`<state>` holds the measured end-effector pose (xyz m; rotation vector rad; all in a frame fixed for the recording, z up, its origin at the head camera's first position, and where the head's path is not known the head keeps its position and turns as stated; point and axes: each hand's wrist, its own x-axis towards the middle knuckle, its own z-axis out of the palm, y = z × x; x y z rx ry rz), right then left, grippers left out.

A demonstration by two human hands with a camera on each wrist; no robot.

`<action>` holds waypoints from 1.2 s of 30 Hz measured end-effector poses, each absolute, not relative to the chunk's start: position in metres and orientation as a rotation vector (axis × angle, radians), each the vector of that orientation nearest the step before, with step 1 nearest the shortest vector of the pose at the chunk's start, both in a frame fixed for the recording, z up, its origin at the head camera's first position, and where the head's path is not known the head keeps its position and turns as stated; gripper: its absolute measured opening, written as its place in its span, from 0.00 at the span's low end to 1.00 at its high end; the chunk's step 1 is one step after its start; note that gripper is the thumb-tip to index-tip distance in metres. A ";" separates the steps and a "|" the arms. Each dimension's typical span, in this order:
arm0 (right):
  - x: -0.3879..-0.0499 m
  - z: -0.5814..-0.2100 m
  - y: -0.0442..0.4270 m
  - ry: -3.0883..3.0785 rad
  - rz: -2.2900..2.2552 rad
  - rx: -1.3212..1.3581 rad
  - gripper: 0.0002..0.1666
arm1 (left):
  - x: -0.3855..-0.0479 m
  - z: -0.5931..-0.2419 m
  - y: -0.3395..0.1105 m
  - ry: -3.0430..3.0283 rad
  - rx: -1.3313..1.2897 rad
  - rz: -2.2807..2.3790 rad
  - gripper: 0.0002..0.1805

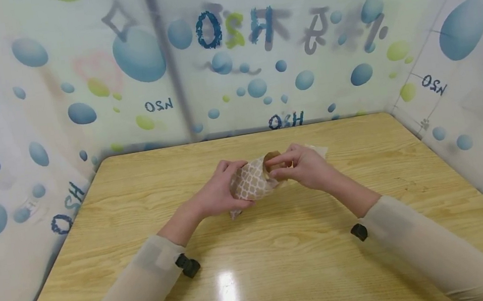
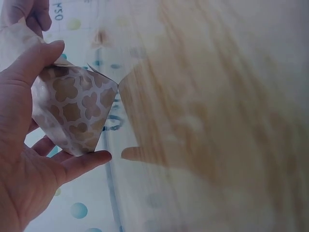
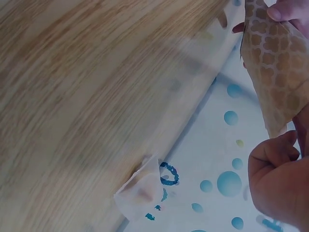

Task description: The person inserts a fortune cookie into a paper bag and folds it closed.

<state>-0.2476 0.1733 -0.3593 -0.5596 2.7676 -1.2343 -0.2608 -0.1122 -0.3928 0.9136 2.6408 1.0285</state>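
A small tan paper bag point(image 1: 252, 182) with a white lattice pattern is held above the table, its brown open mouth turned to the right. My left hand point(image 1: 223, 188) grips the closed end, thumb on one side and fingers on the other; the left wrist view shows its folded corner point(image 2: 79, 108). At the mouth, my right hand point(image 1: 300, 165) has its index finger and thumb on the rim, with fingertips partly inside. The right wrist view shows that hand point(image 3: 280, 174) curled at the bag's edge point(image 3: 275, 63). What lies inside the bag is hidden.
Behind the right hand lies a thin whitish sheet point(image 1: 318, 150), whose corner point(image 3: 140, 191) also shows in the right wrist view. The wooden table point(image 1: 283, 257) meets patterned fabric walls point(image 1: 224, 86) at the back and both sides.
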 end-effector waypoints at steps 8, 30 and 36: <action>-0.247 -0.359 0.169 2.787 -1.169 -0.537 0.18 | -0.261 -0.396 -0.115 2.638 0.933 1.041 0.56; -0.255 -0.368 0.230 2.759 -1.356 -0.426 0.21 | -0.263 -0.397 -0.119 2.679 0.899 1.056 0.55; -0.271 -0.374 0.267 2.759 -1.307 -0.222 0.25 | -0.262 -0.395 -0.118 2.682 0.894 1.061 0.55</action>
